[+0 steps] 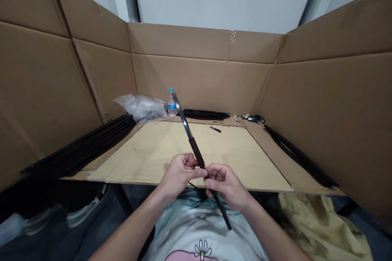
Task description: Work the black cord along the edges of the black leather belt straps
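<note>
A long thin black strip [187, 130] slants from near my lap up toward the back of the table. It carries a dark sleeve around its middle. My left hand [179, 172] pinches the strip at the sleeve's lower end with thumb and fingers closed. Just right of it, my right hand [225, 183] is curled round the same strip. The strip's lower end [225, 218] pokes out below my right hand, over my shirt.
A tan board [147, 155] lies on the table, ringed by tall cardboard walls [330, 102]. Bundles of black strips lie along the left [85, 147], back [206, 114] and right [300, 157]. A water bottle [172, 104], crumpled plastic bag [141, 106] and small dark tool [215, 129] sit toward the back.
</note>
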Tool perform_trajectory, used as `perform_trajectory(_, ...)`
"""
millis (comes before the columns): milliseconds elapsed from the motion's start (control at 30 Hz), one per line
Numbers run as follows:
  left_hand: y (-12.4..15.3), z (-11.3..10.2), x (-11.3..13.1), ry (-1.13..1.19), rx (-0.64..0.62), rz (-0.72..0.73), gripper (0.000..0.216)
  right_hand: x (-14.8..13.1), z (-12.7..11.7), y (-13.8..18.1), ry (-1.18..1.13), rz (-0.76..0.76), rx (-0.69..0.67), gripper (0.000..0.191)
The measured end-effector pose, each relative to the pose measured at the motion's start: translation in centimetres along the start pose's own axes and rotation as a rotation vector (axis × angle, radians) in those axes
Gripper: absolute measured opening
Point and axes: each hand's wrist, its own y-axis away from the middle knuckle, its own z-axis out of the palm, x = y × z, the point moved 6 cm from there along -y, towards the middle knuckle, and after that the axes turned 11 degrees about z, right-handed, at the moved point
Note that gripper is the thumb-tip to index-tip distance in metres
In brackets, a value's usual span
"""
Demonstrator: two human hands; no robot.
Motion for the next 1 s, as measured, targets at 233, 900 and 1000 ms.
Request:
perform_trajectory(233,0.1,0.0,-1.3,0.049,-0.078,-0.075,0.042,-0.5,0.1,0.7,0.057,0.069,0.064,0.043)
perform_trajectory(900,-0.5,-1.1,-0.9,-0.063,0.132,0.039,0.043,0.0,-0.3,0.2,-0.141,0.001,0.156,0.038)
perform_trajectory(1000,-0.3,-0.9,-0.6,-0.074,0.126,0.032,0.041,0.2,-0.3,0.1,-0.085,-0.009,0.130,0.034)
